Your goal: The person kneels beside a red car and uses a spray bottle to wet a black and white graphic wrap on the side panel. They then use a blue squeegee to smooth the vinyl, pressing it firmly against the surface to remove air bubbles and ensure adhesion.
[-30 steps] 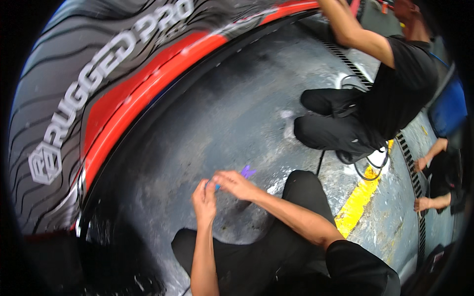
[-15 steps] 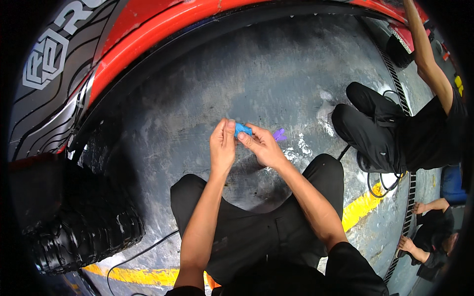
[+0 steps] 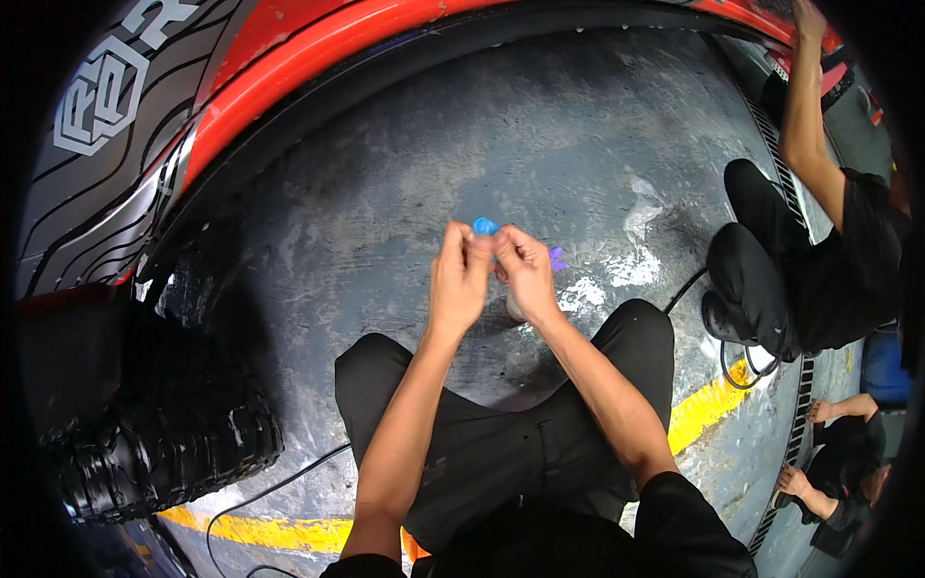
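Both hands meet in front of my knees around a small blue lump (image 3: 484, 225) that looks soft, like clay. Its rounded top sticks out above the fingers; the rest is hidden. My left hand (image 3: 459, 270) is closed on its left side, with the thumb pressed toward the other hand. On the right side, the curled fingers of my right hand (image 3: 525, 273) pinch it, slightly blurred. Just beyond the right hand lies a small purple piece (image 3: 557, 258) on the floor. Below that hand, a pale rounded thing (image 3: 515, 307) is partly covered.
A red car sill (image 3: 289, 67) arches across the far side, with a patterned grey door panel (image 3: 106, 125) at left. A black tyre (image 3: 173, 458) stands near left. At right a person (image 3: 771, 260) in black crouches, an arm raised to the car. A black hose (image 3: 279, 488) crosses the floor.
My hands have tilted more upright and closed in on the blue lump, which now pokes up at the far side instead of lying between them. The person at right has shifted right.
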Demonstrator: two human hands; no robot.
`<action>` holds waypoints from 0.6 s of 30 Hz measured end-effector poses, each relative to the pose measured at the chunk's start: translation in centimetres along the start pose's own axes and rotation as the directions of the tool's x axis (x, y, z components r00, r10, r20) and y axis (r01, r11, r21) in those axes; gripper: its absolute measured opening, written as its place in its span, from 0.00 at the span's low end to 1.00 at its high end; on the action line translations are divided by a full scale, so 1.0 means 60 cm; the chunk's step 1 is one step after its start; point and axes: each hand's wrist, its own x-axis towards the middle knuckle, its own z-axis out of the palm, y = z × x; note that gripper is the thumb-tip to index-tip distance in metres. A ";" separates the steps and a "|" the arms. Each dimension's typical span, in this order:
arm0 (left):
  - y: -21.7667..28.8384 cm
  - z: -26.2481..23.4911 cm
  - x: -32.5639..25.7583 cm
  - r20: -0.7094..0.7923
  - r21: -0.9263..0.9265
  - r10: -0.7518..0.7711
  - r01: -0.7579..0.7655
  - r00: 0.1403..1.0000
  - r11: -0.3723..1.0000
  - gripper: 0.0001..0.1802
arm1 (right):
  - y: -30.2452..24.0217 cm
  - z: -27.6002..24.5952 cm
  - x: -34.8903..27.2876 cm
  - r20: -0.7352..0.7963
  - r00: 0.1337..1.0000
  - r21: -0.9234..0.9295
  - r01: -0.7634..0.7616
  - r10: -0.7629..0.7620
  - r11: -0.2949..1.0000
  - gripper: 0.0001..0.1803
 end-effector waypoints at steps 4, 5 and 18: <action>-0.010 -0.005 -0.001 0.072 0.179 0.012 -0.025 0.997 0.983 0.22 | -0.005 0.007 -0.010 0.005 1.000 -0.095 0.001 0.000 0.996 0.27; -0.010 -0.010 0.000 0.081 0.171 -0.006 -0.008 0.997 0.985 0.23 | -0.013 0.011 -0.012 0.000 1.000 -0.163 0.009 -0.009 0.987 0.28; -0.014 0.009 -0.026 -0.025 -0.121 0.003 -0.006 1.000 0.993 0.26 | -0.006 0.032 -0.012 -0.112 0.968 -0.259 0.189 -0.224 0.947 0.39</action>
